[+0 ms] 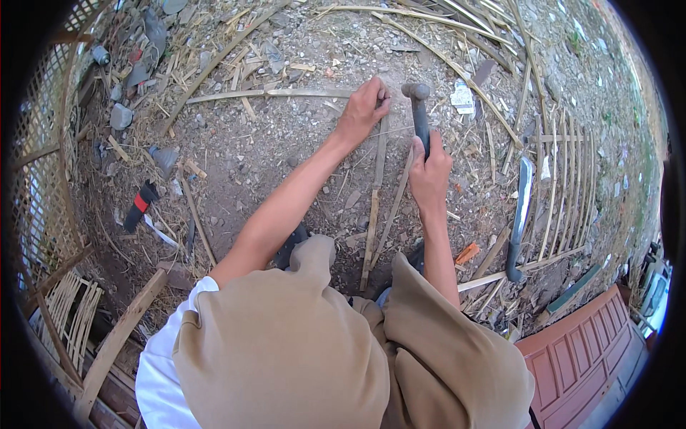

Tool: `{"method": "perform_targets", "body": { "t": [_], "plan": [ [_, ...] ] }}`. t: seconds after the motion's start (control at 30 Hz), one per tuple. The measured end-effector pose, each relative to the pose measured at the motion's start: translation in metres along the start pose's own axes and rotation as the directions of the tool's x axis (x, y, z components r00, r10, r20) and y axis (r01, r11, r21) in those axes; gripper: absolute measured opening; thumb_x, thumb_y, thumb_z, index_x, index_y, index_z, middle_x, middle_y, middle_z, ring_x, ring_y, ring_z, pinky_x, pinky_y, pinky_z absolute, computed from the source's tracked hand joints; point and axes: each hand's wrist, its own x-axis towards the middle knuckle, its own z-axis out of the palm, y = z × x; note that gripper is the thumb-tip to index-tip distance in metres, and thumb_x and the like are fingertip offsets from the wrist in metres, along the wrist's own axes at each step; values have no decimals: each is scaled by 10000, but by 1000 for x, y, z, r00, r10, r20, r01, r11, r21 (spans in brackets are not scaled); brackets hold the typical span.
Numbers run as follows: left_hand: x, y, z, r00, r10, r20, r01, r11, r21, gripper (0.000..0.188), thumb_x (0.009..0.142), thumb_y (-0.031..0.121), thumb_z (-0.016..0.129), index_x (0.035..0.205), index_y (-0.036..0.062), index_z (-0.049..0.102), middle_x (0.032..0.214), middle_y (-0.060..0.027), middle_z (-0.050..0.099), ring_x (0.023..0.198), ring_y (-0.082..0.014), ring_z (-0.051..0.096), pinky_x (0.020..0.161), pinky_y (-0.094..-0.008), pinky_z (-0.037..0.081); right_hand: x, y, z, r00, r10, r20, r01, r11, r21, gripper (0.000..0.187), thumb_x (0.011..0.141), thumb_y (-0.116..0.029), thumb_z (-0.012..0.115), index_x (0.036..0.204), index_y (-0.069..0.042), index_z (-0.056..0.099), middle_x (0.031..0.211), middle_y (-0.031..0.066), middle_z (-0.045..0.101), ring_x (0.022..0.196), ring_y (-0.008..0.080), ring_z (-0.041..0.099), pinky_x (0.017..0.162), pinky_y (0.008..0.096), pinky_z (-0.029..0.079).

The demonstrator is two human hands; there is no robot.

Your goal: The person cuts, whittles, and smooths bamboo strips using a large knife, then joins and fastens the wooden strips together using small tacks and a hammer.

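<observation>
My right hand [431,171] is wrapped round the dark handle of a hammer [419,118], its head raised beyond the fingers. To its left, my left hand [363,114] is closed in a pinch; whatever its fingertips hold is too small to make out. Two thin wooden strips meet at that hand. One strip [286,93] reaches off to the left, and the other strip [374,200] runs back toward me between my knees. The hammer head is apart from the pinched fingertips.
A machete [525,196] with a dark handle lies at the right, beside a slatted wooden frame [564,186]. A black and red object [141,205] lies left. Latticework [43,171] stands at the left edge, and a reddish panelled door [575,354] lies lower right. Strips and rubble litter the ground.
</observation>
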Motion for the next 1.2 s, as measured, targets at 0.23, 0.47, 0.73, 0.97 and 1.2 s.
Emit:
{"method": "perform_targets", "body": {
  "t": [0.23,0.47,0.73,0.97,1.2],
  "plan": [
    [-4,4,2,1000,-10,15,11,999,-46,301,903,-18,759,1038,11,491,903,-171,588,831,-394,611,750,-475,503,4,3,-2,997,21,74,-20,1000,-9,188,1057,-125,647,1047,58,601,676,266,595,587,461,601,568,510,446],
    [-2,4,-2,1000,-16,24,16,1000,0,302,921,18,785,1024,8,502,911,-151,655,816,-294,679,750,-392,558,23,-8,-9,940,285,186,-335,870,361,33,983,8,620,1000,31,604,690,62,609,530,155,554,490,374,426],
    [9,5,-10,979,-34,199,48,997,-64,444,822,-84,829,1062,24,470,1013,-126,737,914,-224,731,848,-357,623,174,-13,-110,775,400,489,-589,178,788,70,1022,-18,519,954,-7,516,755,-5,493,533,47,412,442,230,334],
    [14,-4,-22,971,-138,195,144,989,-16,470,790,-206,721,1120,19,472,992,-158,734,921,-294,753,796,-395,639,195,-61,-209,888,347,303,-413,891,188,94,1034,-110,559,1052,-25,525,726,-33,449,536,44,397,447,239,370],
    [9,4,6,991,-22,135,14,998,59,489,754,-200,733,1103,22,472,1001,-172,682,931,-334,707,788,-445,594,58,-78,-252,857,316,408,-263,948,-180,146,1046,-105,612,1127,-5,542,625,9,491,429,112,516,393,317,419]
  ]
}}
